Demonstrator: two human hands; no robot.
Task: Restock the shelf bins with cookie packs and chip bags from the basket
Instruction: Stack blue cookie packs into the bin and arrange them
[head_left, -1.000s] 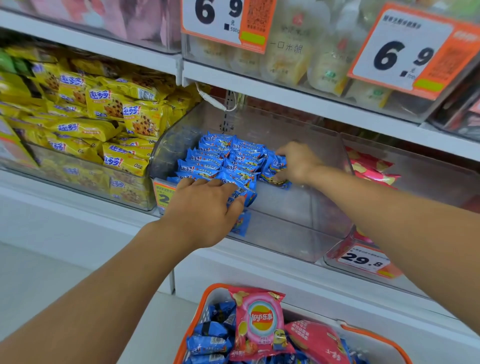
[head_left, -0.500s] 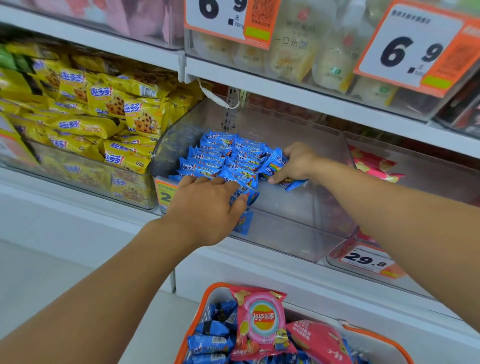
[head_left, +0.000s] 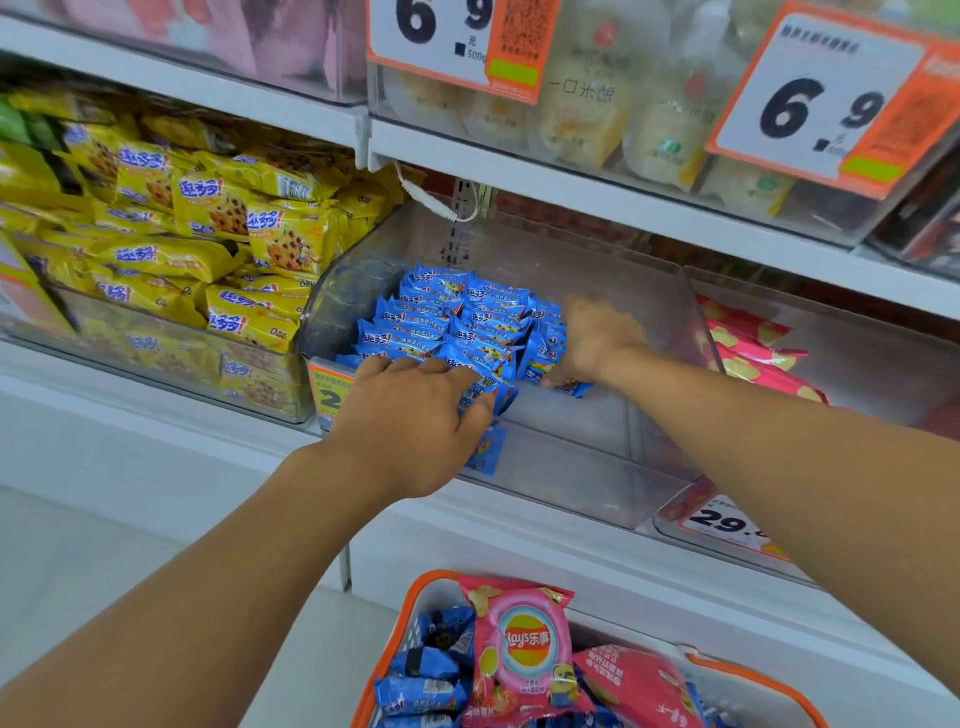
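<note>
We have both hands inside the clear middle bin (head_left: 571, 467), working on the stack of blue cookie packs (head_left: 457, 322) that fills its left half. Our left hand (head_left: 415, 410) lies palm down over the front edge of that stack, fingers spread and fairly straight, pressing the nearest packs rather than gripping any of them. Our right hand (head_left: 597, 338) is at the stack's right flank, blurred by motion; its fingers seem to curl down around 1 loose blue pack (head_left: 574, 387) that pokes out below the knuckles, but we cannot tell for sure whether that pack is actually held.

The relation that matters is this: the loose pack sits just right of the stack, touching or nearly touching it, with open bin floor further right. The packs in the stack run in rows with their long axes left to right, overlapping from front to back. We judge the next move is to tuck the loose pack leftward against the rows while the left hand braces the front so nothing slides forward.

More stock waits in the orange-rimmed basket (head_left: 410, 597) below: blue packs on its left, a pink chip bag (head_left: 524, 644) standing upright in the middle. The bin to the right (head_left: 857, 332) holds pink chip bags.
</note>
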